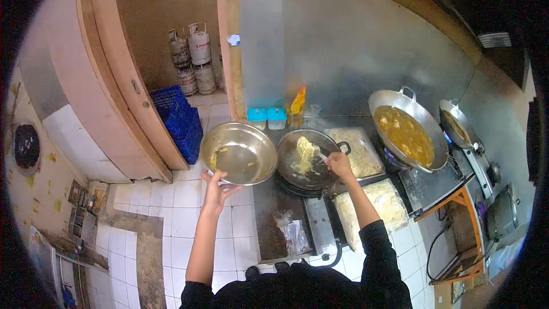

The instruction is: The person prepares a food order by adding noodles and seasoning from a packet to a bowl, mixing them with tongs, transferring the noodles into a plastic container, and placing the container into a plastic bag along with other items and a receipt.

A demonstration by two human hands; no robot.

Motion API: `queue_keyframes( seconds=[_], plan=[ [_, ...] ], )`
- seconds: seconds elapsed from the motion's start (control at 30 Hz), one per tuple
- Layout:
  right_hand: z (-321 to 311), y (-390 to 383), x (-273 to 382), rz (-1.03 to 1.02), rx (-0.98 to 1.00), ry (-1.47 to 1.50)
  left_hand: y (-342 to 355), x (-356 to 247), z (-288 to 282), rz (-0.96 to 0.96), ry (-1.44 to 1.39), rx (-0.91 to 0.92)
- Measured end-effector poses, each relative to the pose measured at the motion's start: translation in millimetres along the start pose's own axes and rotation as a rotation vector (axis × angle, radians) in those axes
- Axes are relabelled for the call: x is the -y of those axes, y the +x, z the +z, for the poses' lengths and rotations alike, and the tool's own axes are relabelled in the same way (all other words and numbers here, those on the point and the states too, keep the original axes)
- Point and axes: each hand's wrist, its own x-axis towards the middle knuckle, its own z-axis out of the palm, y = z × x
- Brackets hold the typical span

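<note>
My left hand (215,191) grips the near rim of a wide steel mixing bowl (260,163), thumb over the edge. Inside it, a few yellow noodle scraps (214,159) cling to the wall. Just right of the bowl, a dark wok (291,178) with pale, bubbling liquid sits on a burner. My right hand (338,163) is closed round the handle of a utensil (323,157) over this wok. A clump of yellow noodles (306,151) rests on the utensil and trails down towards the liquid. The noodles hide the utensil's head, so its shape cannot be told.
Bagged noodles (372,209) and a tray of pale food (357,147) lie right of the wok. Farther right, a big wok of brown broth (403,134) stands near a smaller pan (456,126). Blue-lidded tubs (277,117) line the wall. Blue crates (177,123) stand left.
</note>
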Motion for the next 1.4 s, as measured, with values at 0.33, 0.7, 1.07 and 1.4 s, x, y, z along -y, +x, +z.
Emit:
queue_keyframes(
  seconds=[0.33, 0.7, 1.07, 1.4],
  plan=[
    [-16.7, 6.2, -14.5, -0.129, -0.086, -0.212, 12.9, -7.4, 44.2, -0.026, 0.042, 0.081],
    [-93.7, 16.5, 94.5, -0.219, -0.072, -0.244, 41.3, 2.8, 97.6, 0.039, 0.290, 0.045],
    [-26.8, -8.4, 166.4, -0.504, -0.005, -0.812, 45.6, 23.6, 116.1, -0.065, 0.132, 0.164],
    [-101.5, -16.7, 207.7, -0.468, -0.129, -1.033, 42.5, 9.7, 91.1, -0.065, 0.057, 0.133]
  ],
)
